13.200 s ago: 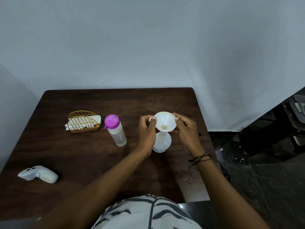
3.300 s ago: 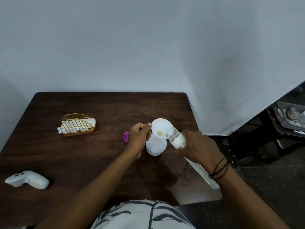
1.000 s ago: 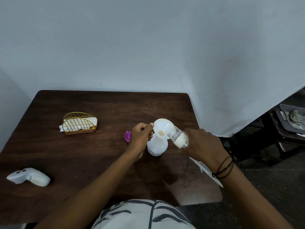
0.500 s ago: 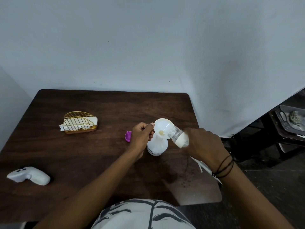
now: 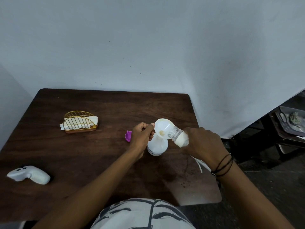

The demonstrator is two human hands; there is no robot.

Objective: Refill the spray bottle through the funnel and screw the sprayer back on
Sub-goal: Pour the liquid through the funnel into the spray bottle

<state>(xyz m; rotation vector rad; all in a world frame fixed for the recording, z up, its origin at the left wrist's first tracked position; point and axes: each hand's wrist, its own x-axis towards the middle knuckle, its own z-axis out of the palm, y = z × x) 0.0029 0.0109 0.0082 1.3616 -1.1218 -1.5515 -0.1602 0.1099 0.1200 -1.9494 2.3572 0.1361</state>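
A white spray bottle (image 5: pixel 157 147) stands upright on the dark wooden table (image 5: pixel 82 154), with a white funnel (image 5: pixel 163 128) seated in its neck. My left hand (image 5: pixel 142 138) pinches the funnel's left rim. My right hand (image 5: pixel 202 144) grips a small clear refill bottle (image 5: pixel 178 136), tipped with its open mouth over the funnel bowl. The bottle's purple cap (image 5: pixel 128 136) lies on the table just left of my left hand. The white sprayer head (image 5: pixel 200 163) with its tube lies partly hidden under my right wrist.
A gold wire napkin holder (image 5: pixel 80 122) with white napkins stands at the back left. A white controller (image 5: pixel 28 174) lies near the table's left front edge. The table's right edge drops to a dark floor; a tray (image 5: pixel 292 123) sits on furniture at far right.
Since 13 seconds ago, my right hand picked up the refill bottle, uncapped, and tipped it over the funnel. Over the last second the pose has barely changed.
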